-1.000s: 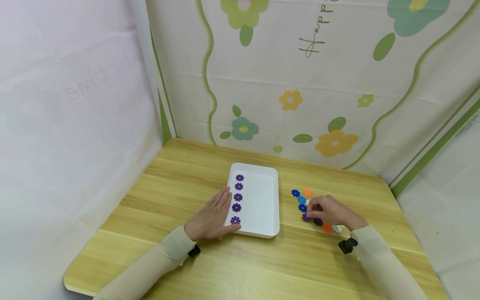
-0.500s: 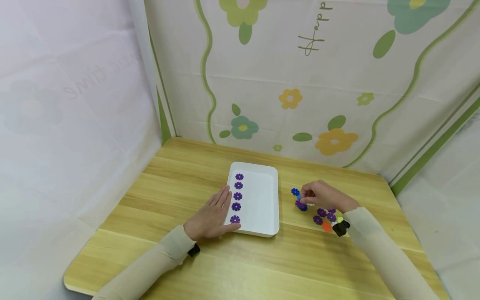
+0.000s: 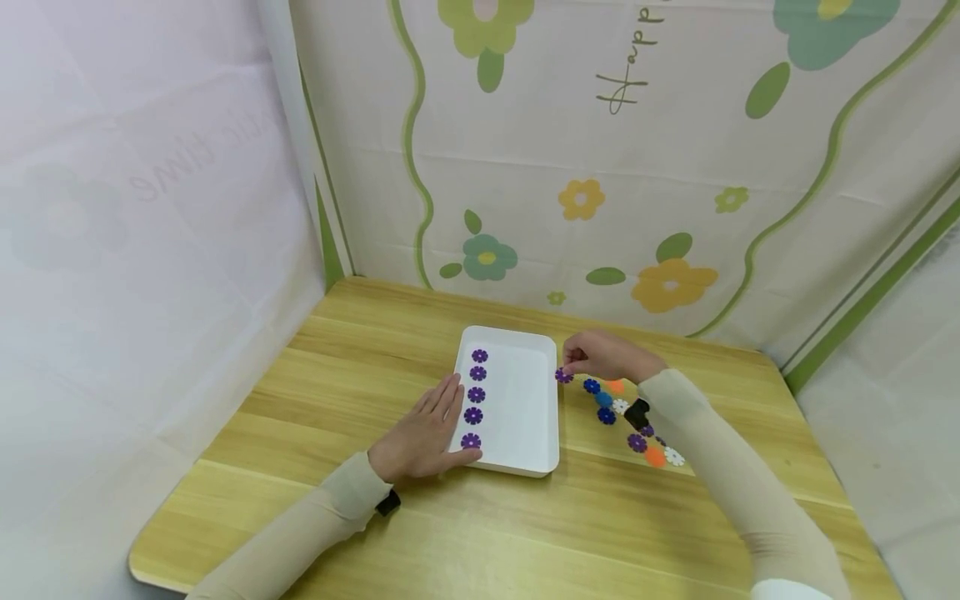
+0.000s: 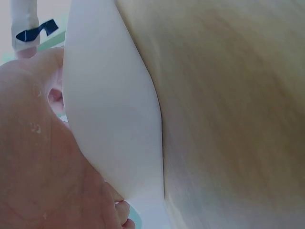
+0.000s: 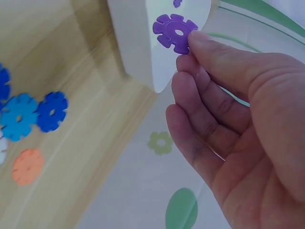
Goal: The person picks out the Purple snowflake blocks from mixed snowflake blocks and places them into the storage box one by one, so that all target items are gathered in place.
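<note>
A purple snowflake disc point(image 5: 172, 32) with a notched rim is pinched between thumb and index finger of my right hand point(image 3: 600, 354). In the head view that disc is at the right rim of the white tray point(image 3: 525, 408). Along the tray's left side runs a column of several more purple discs point(image 3: 476, 395). My left hand point(image 3: 422, 433) rests with straight fingers on the tray's left edge, its thumb by the near left corner. In the left wrist view the palm lies against the tray's outer wall point(image 4: 112, 105).
Right of the tray lie loose discs: dark blue point(image 3: 606, 416), light blue point(image 3: 603, 400), white point(image 3: 674, 457), orange point(image 3: 655, 456) and purple point(image 3: 637, 442). My right forearm hides part of this group. A flower-printed cloth point(image 3: 510, 183) hangs behind the wooden table point(image 3: 360, 333).
My right hand has picked the purple disc from the loose group and carried it left and away from me to the tray's right rim. The left hand has stayed in place.
</note>
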The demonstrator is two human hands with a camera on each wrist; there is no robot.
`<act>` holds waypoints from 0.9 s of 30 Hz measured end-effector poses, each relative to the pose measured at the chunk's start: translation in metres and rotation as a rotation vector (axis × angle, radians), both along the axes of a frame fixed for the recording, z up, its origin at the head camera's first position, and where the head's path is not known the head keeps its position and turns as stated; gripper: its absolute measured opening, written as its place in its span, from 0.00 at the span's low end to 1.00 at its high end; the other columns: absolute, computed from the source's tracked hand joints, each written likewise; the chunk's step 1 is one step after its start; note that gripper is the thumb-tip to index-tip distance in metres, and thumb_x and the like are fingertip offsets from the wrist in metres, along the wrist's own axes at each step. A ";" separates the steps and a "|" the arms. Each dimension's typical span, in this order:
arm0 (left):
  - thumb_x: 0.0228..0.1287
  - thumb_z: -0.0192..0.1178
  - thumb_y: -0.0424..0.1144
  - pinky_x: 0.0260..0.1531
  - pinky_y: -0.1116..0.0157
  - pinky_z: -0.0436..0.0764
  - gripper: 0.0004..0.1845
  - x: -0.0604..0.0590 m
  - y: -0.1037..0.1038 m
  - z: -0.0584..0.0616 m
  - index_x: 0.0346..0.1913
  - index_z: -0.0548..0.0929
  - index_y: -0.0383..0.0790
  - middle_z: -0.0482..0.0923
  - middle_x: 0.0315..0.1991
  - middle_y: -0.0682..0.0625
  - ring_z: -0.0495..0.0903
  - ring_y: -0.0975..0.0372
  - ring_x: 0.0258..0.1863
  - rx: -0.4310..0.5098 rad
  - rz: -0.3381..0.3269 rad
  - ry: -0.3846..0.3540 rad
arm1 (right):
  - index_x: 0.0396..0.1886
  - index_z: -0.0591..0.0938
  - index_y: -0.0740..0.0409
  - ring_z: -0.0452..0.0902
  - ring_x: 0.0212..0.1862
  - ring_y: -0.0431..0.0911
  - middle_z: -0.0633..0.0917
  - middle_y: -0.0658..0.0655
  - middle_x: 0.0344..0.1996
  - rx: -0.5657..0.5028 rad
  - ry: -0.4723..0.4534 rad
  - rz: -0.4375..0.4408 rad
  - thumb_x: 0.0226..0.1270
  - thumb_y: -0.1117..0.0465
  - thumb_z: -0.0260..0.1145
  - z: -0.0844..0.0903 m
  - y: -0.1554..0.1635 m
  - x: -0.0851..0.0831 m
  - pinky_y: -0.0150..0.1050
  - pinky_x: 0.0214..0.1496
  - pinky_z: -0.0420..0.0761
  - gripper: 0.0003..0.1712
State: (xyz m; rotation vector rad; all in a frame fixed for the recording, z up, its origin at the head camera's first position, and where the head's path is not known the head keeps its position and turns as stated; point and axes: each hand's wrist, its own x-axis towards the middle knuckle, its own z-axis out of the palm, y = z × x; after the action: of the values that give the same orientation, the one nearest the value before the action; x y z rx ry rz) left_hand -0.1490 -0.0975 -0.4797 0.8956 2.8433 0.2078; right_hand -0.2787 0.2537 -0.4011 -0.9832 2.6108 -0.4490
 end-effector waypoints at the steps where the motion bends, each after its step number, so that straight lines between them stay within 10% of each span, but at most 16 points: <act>1: 0.75 0.41 0.76 0.85 0.47 0.51 0.58 0.000 0.000 0.000 0.84 0.48 0.27 0.39 0.87 0.34 0.40 0.43 0.87 0.000 0.001 -0.002 | 0.34 0.87 0.54 0.72 0.26 0.39 0.86 0.47 0.28 0.009 -0.003 0.004 0.76 0.61 0.69 0.001 -0.005 -0.003 0.33 0.32 0.75 0.07; 27: 0.74 0.44 0.76 0.85 0.47 0.51 0.59 0.000 -0.002 -0.003 0.84 0.47 0.28 0.38 0.87 0.35 0.41 0.44 0.88 0.039 0.017 -0.008 | 0.38 0.92 0.55 0.87 0.40 0.47 0.92 0.56 0.38 0.161 -0.086 -0.283 0.74 0.61 0.71 -0.023 -0.074 -0.059 0.36 0.42 0.86 0.06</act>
State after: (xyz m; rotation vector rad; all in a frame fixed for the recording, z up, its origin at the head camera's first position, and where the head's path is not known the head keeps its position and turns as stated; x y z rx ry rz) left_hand -0.1494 -0.0995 -0.4827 0.8759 2.8496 0.2687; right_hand -0.3373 0.1792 -0.4239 -0.5335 2.6667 -0.3315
